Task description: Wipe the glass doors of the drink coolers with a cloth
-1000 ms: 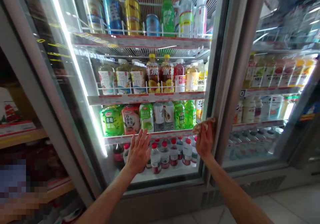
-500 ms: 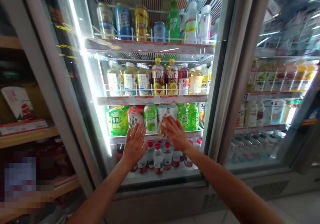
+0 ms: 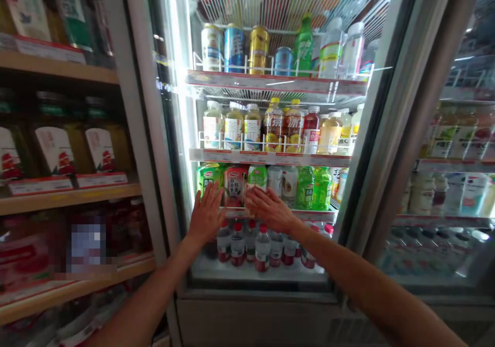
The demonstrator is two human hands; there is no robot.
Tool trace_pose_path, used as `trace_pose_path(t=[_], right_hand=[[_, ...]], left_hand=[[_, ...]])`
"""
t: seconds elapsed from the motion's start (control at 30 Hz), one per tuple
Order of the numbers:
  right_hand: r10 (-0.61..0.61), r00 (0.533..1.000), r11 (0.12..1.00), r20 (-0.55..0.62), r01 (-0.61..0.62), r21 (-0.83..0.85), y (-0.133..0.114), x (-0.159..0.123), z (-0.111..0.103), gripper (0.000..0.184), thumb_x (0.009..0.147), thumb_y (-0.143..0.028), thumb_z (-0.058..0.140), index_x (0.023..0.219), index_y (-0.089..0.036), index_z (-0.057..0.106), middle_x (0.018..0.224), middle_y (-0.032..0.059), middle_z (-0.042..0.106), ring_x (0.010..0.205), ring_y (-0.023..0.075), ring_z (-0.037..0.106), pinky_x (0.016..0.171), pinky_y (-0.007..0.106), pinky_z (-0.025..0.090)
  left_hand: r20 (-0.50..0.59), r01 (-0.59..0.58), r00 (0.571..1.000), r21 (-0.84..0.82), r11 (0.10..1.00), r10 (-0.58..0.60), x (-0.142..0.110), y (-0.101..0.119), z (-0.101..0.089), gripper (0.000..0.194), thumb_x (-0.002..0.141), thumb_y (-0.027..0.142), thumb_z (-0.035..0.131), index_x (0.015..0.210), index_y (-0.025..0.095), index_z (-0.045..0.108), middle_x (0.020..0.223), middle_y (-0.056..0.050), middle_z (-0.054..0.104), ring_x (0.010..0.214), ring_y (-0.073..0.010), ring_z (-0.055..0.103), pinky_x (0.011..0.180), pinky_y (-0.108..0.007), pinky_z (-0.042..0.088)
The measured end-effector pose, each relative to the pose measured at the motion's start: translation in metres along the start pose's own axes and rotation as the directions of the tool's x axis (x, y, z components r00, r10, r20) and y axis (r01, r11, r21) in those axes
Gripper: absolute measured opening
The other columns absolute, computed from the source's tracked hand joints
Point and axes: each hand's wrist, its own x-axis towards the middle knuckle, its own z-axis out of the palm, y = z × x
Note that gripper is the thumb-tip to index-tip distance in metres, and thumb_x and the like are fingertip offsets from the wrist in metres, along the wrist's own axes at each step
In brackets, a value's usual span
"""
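1. The right hand [image 3: 270,210] has carried the cloth [image 3: 249,212] across the glass door [image 3: 270,277], nearer the left hand [image 3: 207,210].
2. Its fingers flatten over it; I can't tell if they're gripping.
3. Left's spread, empty.

Shop, drinks section. Standing before me: one lit glass-fronted cooler [image 3: 386,146], with wire-fronted shelves of cans [image 3: 234,48] and bottled teas [image 3: 274,125], red-capped bottles [image 3: 263,249] at the bottom. To the right: a further glass-fronted bay [image 3: 456,192], likewise stocked. To the left: wooden shelves [image 3: 77,195], bottles in rows, label strips [image 3: 102,180] along the edges.
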Motion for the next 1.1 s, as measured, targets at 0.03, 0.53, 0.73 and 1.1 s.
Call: trace_pose_path(t=[0.03,0.53,0.73,1.1], right_hand=[[-0.07,0.997,0.998,0.022,0.07,-0.003,0.0,0.0,-0.001,0.049,0.085,-0.02,0.044,0.133,-0.026,0.041,0.145,0.0012,0.037,0.139,0.0179,0.02,0.114,0.045,0.013],[0.134,0.967,0.99,-0.218,-0.12,0.078,-0.005,0.082,0.004,0.066,0.087,-0.03,0.041,0.145,-0.02,0.01,0.15,0.0113,0.021,0.14,0.0236,0.015,0.112,0.051,0.012],[0.117,0.98,0.991,-0.162,-0.125,-0.039,0.035,0.034,-0.016,0.073,0.084,-0.041,0.045,0.144,-0.015,0.013,0.148,0.0155,0.026,0.139,0.0266,0.018,0.111,0.054,0.007],[0.417,0.786,0.823,-0.456,-0.54,-0.178,0.143,-0.06,-0.059,0.054,0.087,-0.038,0.038,0.137,-0.016,0.036,0.146,0.0153,0.03,0.137,0.029,0.024,0.11,0.052,0.014]], left_hand=[[0.017,0.029,0.999,0.004,1.0,-0.029,-0.004,-0.007,-0.002,0.057,0.086,0.025,0.044,0.14,0.019,0.027,0.144,-0.013,0.035,0.137,-0.0252,0.023,0.11,-0.049,0.024],[-0.211,0.083,0.943,-0.603,0.793,-0.259,0.086,0.047,-0.018,0.054,0.093,0.04,0.028,0.142,0.022,0.015,0.15,-0.01,0.021,0.14,-0.0211,0.015,0.112,-0.044,0.026],[-0.288,0.153,0.91,-0.435,0.887,-0.298,0.115,0.082,0.02,0.054,0.091,0.036,0.033,0.14,0.017,0.02,0.15,-0.014,0.018,0.141,-0.024,0.006,0.112,-0.048,0.021],[-0.455,-0.121,0.89,-0.264,0.957,-0.013,0.156,0.138,0.033,0.034,0.085,0.043,0.046,0.106,0.017,0.055,0.115,-0.01,0.057,0.126,-0.0234,0.039,0.108,-0.044,0.029]])
